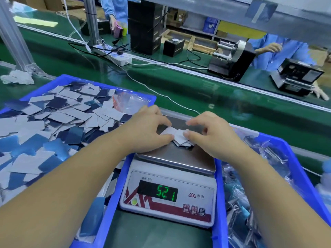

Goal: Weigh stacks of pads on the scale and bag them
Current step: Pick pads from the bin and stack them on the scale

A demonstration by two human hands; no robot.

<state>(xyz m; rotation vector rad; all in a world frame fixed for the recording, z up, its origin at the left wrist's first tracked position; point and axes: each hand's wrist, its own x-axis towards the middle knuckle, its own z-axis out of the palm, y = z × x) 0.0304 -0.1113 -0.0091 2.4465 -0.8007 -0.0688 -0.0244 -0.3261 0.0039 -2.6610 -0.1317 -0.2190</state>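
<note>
A small stack of grey-white pads lies on the steel pan of the digital scale, whose green display reads 521. My left hand grips the stack from the left with curled fingers and thumb. From the right, my right hand pinches the same stack between thumb and fingers. A blue bin on the left holds several loose grey and blue pads and some clear bags. On the right, another blue bin holds bagged pads.
The scale stands between the two bins on a green conveyor belt. Beyond it run cables, a white power strip, black boxes and a tape dispenser machine. People in blue coats work on the far side.
</note>
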